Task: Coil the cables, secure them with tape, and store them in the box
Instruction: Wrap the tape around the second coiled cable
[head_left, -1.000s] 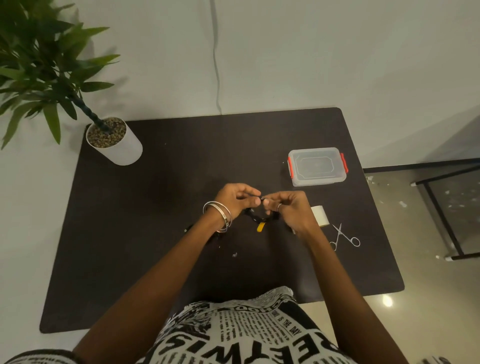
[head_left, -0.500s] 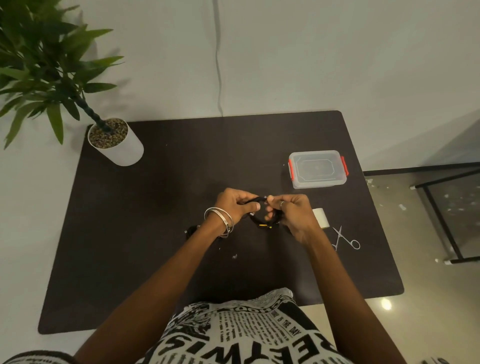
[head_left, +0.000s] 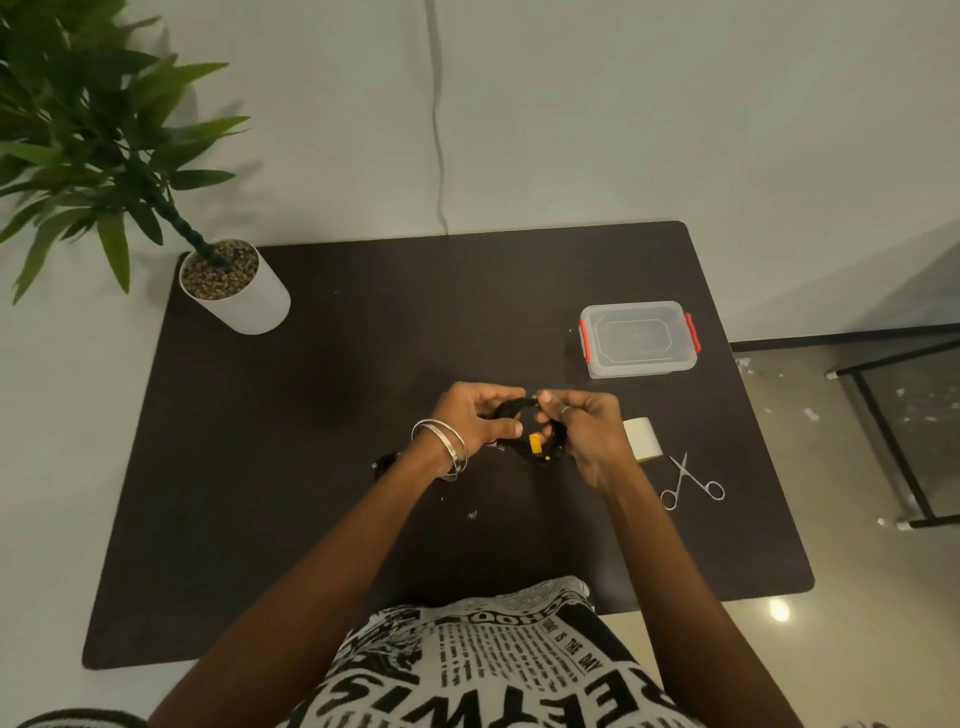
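Got the black cable (head_left: 511, 410) bunched in a small coil just above the bench (head_left: 311, 441), my left hand (head_left: 475, 415) curled round one side and my right hand (head_left: 584, 434) pinching the other. Tape roll (head_left: 643, 439) sits just right of my hands, scissors (head_left: 688, 480) beside it, lidded box (head_left: 638, 339) further back.

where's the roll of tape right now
In the head view the tape roll lies on the table's right side, beside the right hand, with the scissors just nearer and the box beyond.
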